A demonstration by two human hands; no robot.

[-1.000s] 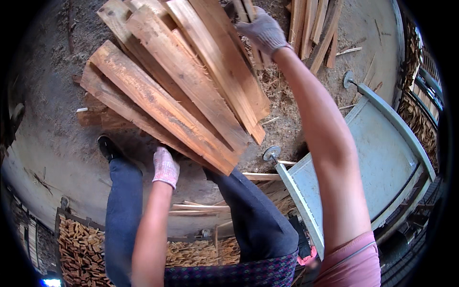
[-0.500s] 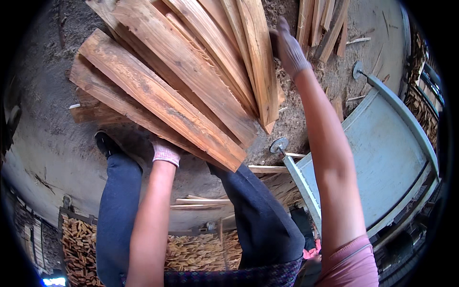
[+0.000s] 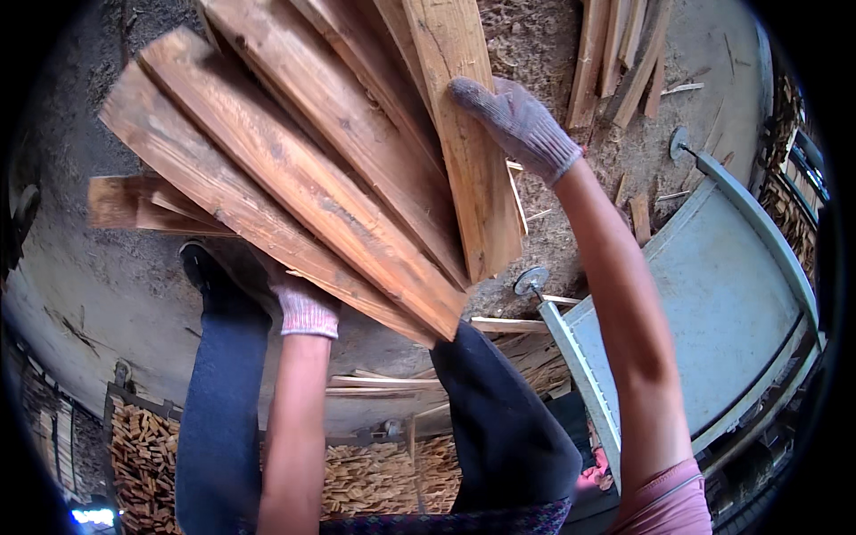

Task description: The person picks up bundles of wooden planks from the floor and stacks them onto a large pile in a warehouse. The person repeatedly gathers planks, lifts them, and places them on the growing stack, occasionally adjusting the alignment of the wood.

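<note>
A fanned bundle of long, rough-sawn wooden boards point(image 3: 312, 187) spreads in front of me, its narrow end above my right knee. My right hand point(image 3: 517, 129), in a pale knitted glove, grips the outer edge of the rightmost board point(image 3: 459, 134); the thumb lies over its top face and the other fingers are hidden at its side. At the bundle's lower left edge, my gloved left hand point(image 3: 306, 303) holds the boards from beneath, its fingers out of sight under the wood. Shorter wood pieces point(image 3: 120, 201) stick out below the bundle on the left.
A grey-blue metal frame with a flat panel point(image 3: 704, 285) and round feet stands at the right. More boards point(image 3: 615, 62) lie at the far right on the dusty, chip-strewn ground. Behind my legs are loose strips point(image 3: 383, 383) and stacked small wood pieces point(image 3: 383, 473).
My right hand has come nearer and left, closing on the rightmost board. The boards have shifted left and spread closer to me, with my left hand still under their edge.
</note>
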